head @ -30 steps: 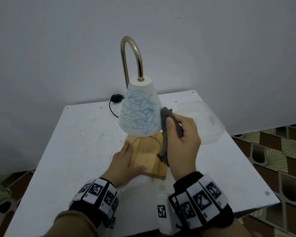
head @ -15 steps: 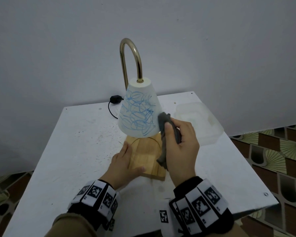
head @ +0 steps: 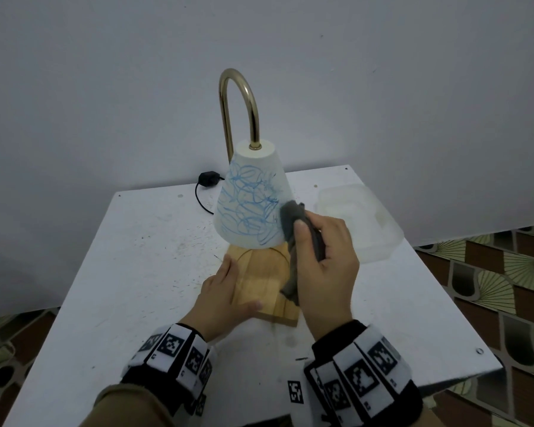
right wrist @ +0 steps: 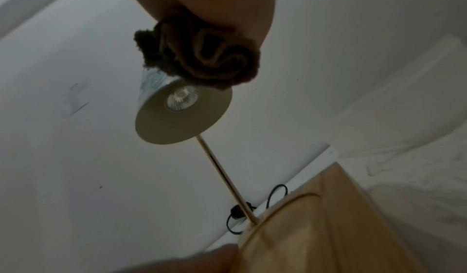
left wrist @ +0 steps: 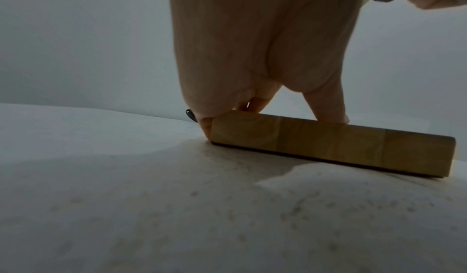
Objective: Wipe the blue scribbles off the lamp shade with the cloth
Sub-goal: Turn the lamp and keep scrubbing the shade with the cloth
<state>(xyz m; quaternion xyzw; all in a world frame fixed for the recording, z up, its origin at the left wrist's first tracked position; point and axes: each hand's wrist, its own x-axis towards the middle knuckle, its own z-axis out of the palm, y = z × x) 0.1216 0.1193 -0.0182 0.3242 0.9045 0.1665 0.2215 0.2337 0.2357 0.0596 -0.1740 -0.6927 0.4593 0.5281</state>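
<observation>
A white cone lamp shade (head: 250, 195) covered in blue scribbles (head: 253, 208) hangs from a curved brass arm (head: 238, 103) over a wooden base (head: 259, 282). My right hand (head: 324, 263) grips a bunched grey cloth (head: 290, 215) whose top touches the shade's lower right side; a tail hangs down. In the right wrist view the cloth (right wrist: 202, 61) sits against the shade (right wrist: 177, 113) rim. My left hand (head: 225, 297) lies on the base's left edge with straight fingers, thumb on top, also seen in the left wrist view at the base (left wrist: 328, 143).
The lamp stands on a white scuffed table (head: 136, 272) against a pale wall. A clear plastic container (head: 358, 220) lies to the right of the lamp. A black cord with a switch (head: 208, 178) runs behind the shade. Patterned floor tiles (head: 490, 272) show past the table's right edge.
My right hand has carried the cloth up and left until it touches the shade's lower right side. The left hand stays on the base.
</observation>
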